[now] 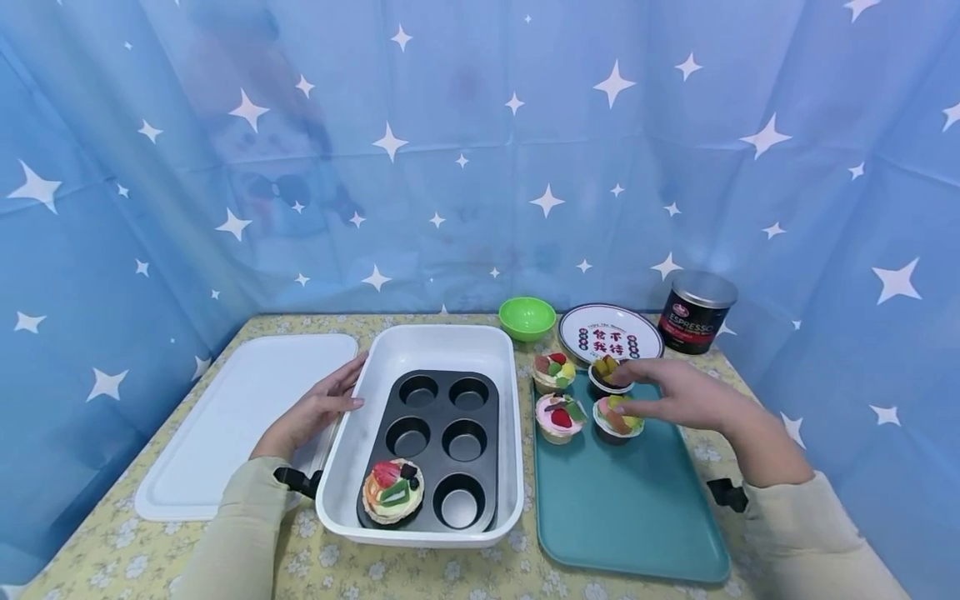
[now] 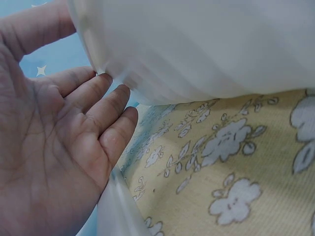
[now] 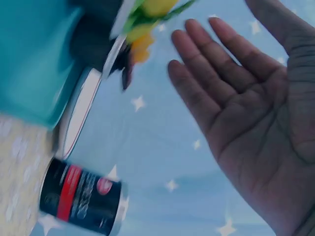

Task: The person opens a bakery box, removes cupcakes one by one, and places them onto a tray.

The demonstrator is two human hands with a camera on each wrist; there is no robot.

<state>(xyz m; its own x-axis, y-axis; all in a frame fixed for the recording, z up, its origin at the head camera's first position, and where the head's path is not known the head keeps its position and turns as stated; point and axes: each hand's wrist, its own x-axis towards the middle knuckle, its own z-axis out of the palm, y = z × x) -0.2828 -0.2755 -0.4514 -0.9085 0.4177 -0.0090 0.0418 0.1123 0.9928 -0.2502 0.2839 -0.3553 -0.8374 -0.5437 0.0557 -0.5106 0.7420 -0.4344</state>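
Note:
My left hand (image 1: pixel 315 412) lies at the left side of a white tub (image 1: pixel 342 467), its fingertips touching the outer wall in the left wrist view; the thumb tip meets the rim. Inside the tub sits a dark muffin tin (image 1: pixel 435 433) with one fruit-topped tart (image 1: pixel 393 492) in its near-left cup. Over a teal tray (image 1: pixel 630 508), my right hand (image 1: pixel 686 396) hovers with fingers extended and nothing held. Below and beside it stand a fruit cupcake (image 1: pixel 619 425) and a dark-cupped cupcake (image 1: pixel 598 382). A pink-topped cupcake (image 1: pixel 553 432) and a cream-topped cupcake (image 1: pixel 553 382) stand to their left.
A white lid (image 1: pixel 240 425) lies flat left of the tub. Along the back are a green bowl (image 1: pixel 527 319), a white plate with red characters (image 1: pixel 581 321) and a black espresso can (image 1: pixel 693 317). A starry blue curtain (image 1: pixel 465 167) hangs behind the table.

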